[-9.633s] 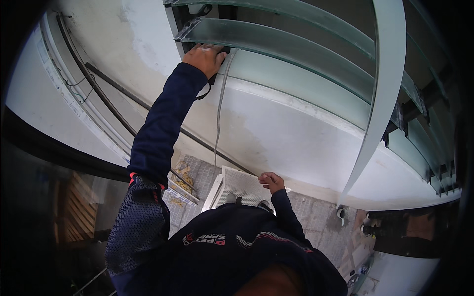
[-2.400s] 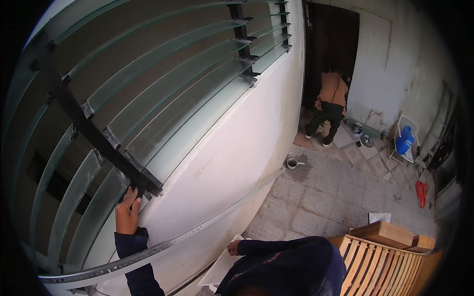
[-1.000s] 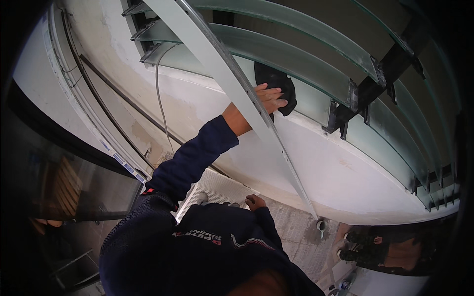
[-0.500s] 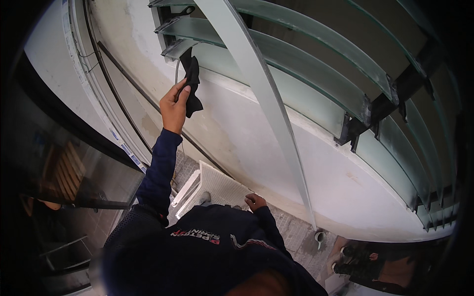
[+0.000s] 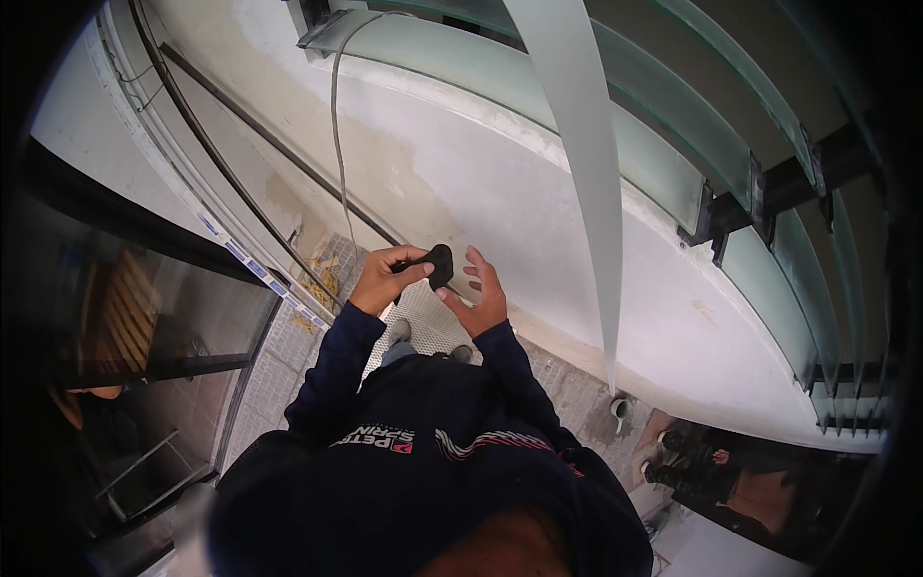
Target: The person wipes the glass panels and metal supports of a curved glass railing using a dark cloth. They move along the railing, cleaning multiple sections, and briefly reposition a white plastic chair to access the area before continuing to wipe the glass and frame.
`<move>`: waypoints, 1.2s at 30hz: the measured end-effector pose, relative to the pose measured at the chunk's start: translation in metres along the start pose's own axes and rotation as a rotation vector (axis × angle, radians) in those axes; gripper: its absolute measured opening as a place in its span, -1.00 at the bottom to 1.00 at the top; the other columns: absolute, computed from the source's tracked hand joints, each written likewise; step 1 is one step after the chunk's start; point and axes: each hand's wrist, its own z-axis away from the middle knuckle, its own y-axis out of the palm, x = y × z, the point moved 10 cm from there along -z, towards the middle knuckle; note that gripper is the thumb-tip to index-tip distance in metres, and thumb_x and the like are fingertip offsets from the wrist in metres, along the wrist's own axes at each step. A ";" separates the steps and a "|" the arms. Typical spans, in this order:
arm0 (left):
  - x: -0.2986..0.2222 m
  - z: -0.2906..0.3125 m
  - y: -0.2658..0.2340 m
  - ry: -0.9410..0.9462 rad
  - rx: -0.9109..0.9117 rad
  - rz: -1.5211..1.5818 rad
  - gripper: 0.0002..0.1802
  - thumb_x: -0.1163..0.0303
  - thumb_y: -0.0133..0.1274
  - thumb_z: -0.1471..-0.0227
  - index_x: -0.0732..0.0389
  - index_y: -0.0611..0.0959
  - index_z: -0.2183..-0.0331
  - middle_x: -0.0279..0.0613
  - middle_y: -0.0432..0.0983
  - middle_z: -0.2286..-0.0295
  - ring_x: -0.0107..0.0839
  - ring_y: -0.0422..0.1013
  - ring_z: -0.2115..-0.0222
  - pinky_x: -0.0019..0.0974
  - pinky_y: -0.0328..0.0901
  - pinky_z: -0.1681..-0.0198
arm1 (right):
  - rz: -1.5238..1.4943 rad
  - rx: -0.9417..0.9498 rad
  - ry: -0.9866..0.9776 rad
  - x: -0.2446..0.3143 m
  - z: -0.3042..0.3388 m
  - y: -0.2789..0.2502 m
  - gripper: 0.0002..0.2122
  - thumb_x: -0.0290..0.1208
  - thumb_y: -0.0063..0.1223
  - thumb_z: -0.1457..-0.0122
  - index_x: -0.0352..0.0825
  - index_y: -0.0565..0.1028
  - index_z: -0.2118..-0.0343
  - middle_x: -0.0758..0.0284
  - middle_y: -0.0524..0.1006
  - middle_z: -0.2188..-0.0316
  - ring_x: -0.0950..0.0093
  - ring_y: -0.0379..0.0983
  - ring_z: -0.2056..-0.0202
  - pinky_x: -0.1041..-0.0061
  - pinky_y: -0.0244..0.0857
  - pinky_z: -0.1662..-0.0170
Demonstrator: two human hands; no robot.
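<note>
In front of my chest, my left hand (image 5: 378, 283) pinches a bunched black cloth (image 5: 440, 266) between thumb and fingers. Close on its right side is my right hand (image 5: 485, 298), fingers spread and curved, the thumb tip near or touching the cloth's lower edge. Beyond both hands rises a pale wall (image 5: 481, 159). Frosted glass louvre slats (image 5: 433, 63) run above it, and a grey cable (image 5: 336, 125) hangs down from them.
I stand on a white perforated platform (image 5: 423, 325). A long pale strip (image 5: 585, 154) slants down in front of the louvres. A round container (image 5: 620, 413) is on the paving, and another person (image 5: 716, 471) is at lower right. A dark glazed frame (image 5: 173, 385) lies left.
My left hand has come down from the louvres to chest height with the black cloth, now more bunched. My right hand has risen beside it and opened. The view has shifted.
</note>
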 end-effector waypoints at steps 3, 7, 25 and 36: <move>-0.011 0.003 0.004 0.069 0.168 -0.022 -0.82 0.49 0.19 -0.01 0.32 0.69 0.29 -0.32 0.56 0.43 -0.59 0.42 0.40 -0.47 0.30 0.27 | 0.000 0.219 -0.004 0.000 -0.006 0.030 -0.52 -0.42 0.21 -0.03 -0.35 0.40 -0.06 0.11 0.52 0.12 0.17 0.47 0.09 0.35 0.32 0.02; -0.009 -0.003 -0.023 -0.018 0.153 0.077 -0.82 0.50 0.14 -0.05 0.35 0.69 0.27 -0.28 0.58 0.38 -0.56 0.47 0.36 -0.48 0.32 0.22 | -0.048 0.238 0.065 -0.008 -0.005 0.043 -0.60 -0.45 0.08 -0.12 -0.38 0.41 -0.05 0.09 0.57 0.22 0.23 0.52 0.16 0.40 0.29 -0.02; -0.045 -0.017 -0.090 0.174 -0.043 -0.401 -0.24 0.19 0.29 0.09 0.24 0.40 -0.12 0.00 0.50 0.09 -0.21 0.45 0.11 -0.19 0.32 0.05 | -1.217 0.151 0.542 0.031 -0.074 0.102 -0.61 -0.26 -0.17 -0.33 -0.40 0.27 -0.11 0.10 0.42 -0.03 0.20 0.40 -0.04 0.12 0.33 -0.09; -0.018 -0.016 -0.154 0.341 -0.115 -0.552 -0.58 0.44 0.23 0.08 0.30 0.60 0.12 -0.03 0.54 0.18 -0.23 0.48 0.18 -0.24 0.33 0.07 | -1.936 0.158 0.202 0.152 -0.186 0.094 -0.26 0.08 -0.30 -0.30 -0.59 -0.02 -0.21 -0.10 0.00 -0.25 0.04 -0.18 -0.30 0.08 -0.23 -0.36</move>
